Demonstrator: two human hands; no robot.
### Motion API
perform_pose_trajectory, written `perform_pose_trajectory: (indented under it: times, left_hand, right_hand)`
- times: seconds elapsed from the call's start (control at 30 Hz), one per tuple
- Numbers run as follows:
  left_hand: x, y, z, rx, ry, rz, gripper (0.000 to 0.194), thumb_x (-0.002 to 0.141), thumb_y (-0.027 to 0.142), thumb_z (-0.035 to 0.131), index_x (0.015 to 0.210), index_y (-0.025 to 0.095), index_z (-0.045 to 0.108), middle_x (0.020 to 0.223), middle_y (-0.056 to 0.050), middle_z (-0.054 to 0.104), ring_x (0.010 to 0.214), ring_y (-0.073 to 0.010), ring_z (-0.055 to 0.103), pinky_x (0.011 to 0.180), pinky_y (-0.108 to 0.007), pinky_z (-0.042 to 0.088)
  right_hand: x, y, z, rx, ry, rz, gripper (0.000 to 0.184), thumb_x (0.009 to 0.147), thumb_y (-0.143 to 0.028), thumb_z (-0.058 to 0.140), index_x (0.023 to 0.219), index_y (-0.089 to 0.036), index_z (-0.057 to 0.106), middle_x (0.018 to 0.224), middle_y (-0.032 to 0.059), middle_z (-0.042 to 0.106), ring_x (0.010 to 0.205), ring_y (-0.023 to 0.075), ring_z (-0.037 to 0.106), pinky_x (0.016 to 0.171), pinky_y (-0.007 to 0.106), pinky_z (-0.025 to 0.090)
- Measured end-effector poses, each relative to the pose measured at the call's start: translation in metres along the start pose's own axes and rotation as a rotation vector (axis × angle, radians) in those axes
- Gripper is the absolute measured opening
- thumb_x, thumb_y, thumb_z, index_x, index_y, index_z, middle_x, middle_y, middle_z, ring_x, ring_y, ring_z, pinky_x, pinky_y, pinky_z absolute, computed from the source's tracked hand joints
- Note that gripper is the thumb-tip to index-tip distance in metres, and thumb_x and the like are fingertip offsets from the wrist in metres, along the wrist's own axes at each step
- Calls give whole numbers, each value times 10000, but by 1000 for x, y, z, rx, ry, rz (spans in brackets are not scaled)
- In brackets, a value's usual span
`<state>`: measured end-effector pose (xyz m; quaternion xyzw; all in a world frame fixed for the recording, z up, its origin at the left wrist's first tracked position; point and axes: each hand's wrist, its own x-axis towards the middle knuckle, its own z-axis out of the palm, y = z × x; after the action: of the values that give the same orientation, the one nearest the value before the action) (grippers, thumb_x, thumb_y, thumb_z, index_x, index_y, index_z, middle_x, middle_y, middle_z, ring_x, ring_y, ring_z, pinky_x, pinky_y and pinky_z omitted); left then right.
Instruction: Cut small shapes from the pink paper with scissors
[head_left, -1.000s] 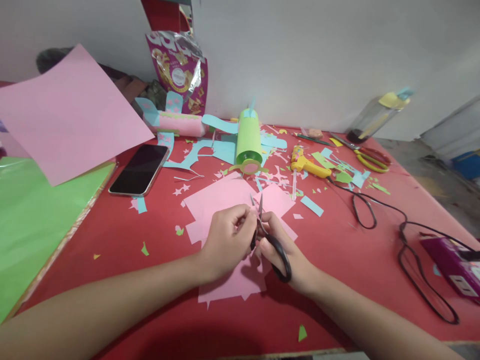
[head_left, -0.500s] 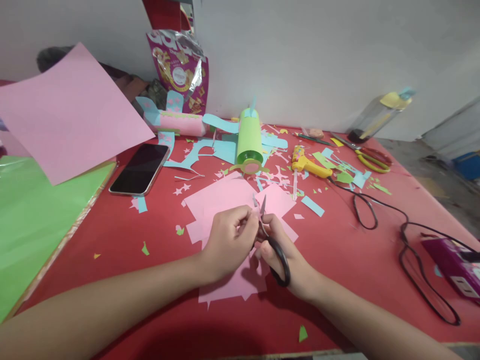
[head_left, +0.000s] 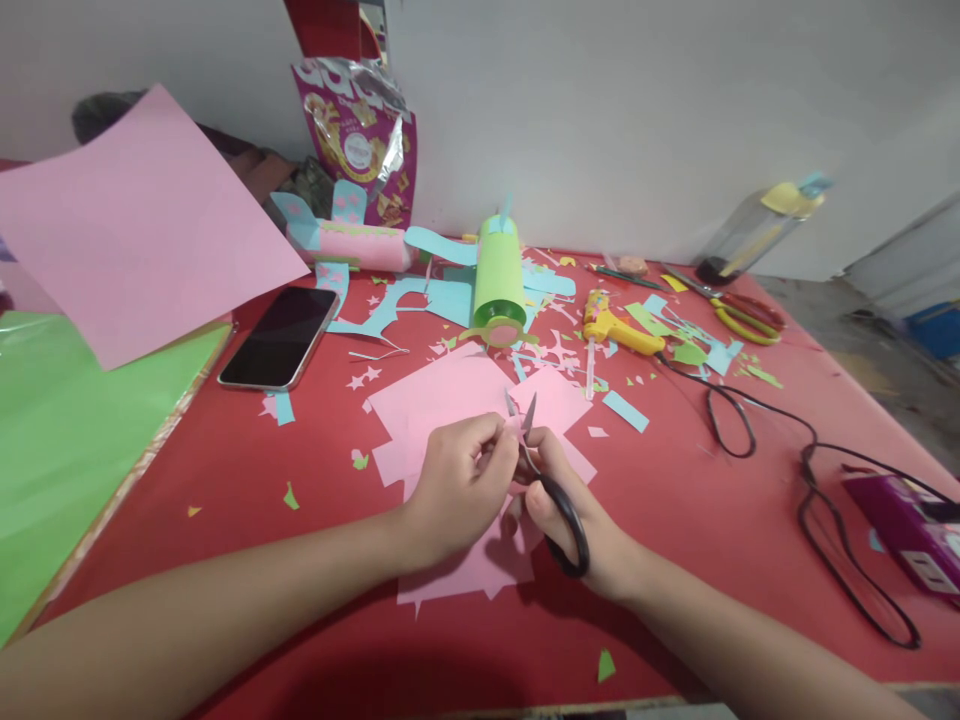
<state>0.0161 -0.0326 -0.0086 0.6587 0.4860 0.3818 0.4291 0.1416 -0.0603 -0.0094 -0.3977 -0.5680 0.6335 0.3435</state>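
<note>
My left hand (head_left: 461, 480) pinches a small piece of pink paper (head_left: 513, 424) between thumb and fingers. Through the handles of black-handled scissors (head_left: 566, 530) go the fingers of my right hand (head_left: 581, 505). The scissor blades point away from me and stand apart, with the pink piece at them. Below both hands lie several overlapping sheets of pink paper (head_left: 442, 390) on the red table. Part of these sheets is hidden by my hands.
Beyond the sheets stand a green paper tube (head_left: 499, 265) and a pink one (head_left: 364, 247), among paper scraps. A phone (head_left: 279, 338) lies at left. To the right are a yellow glue gun (head_left: 619, 328) with its cord, pliers (head_left: 750, 318), a bottle (head_left: 754, 235) and a purple box (head_left: 900, 530).
The scissor blades have spread slightly wider, and the black handle has shifted a little to the right with my right hand. My left hand stays nearly in place.
</note>
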Motion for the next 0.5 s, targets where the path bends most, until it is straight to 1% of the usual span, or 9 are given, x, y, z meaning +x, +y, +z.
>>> perform_pose_trajectory:
  times: [0.07,0.13,0.37,0.5]
  left_hand:
    - [0,0,0,-5,-7,-1,295,783,225,353,497,159,318,454,53,332,435,-53,316,420,-170,276]
    - [0,1,0,1,-5,0,293,781,222,355,496,159,322,452,53,336,431,-52,319,420,-170,277]
    - [0,-1,1,36,4,11,303,782,223,357,490,161,307,456,54,304,437,-56,301,423,-181,264]
    - [0,-2,2,42,2,5,299,781,222,359,493,162,311,454,54,305,435,-57,297,420,-183,265]
  right_hand:
    - [0,-1,0,0,-1,-7,384,756,-555,377,911,-215,289,796,12,402,633,113,401,576,255,353]
    - [0,-1,0,-2,-1,-7,385,759,-552,375,918,-213,288,806,18,411,666,122,410,601,262,355]
    - [-1,1,1,-37,13,7,383,756,-562,366,903,-219,276,730,-14,382,514,86,327,481,232,299]
    - [-1,2,2,-103,44,18,388,760,-568,347,904,-214,277,687,-26,363,514,91,332,493,239,307]
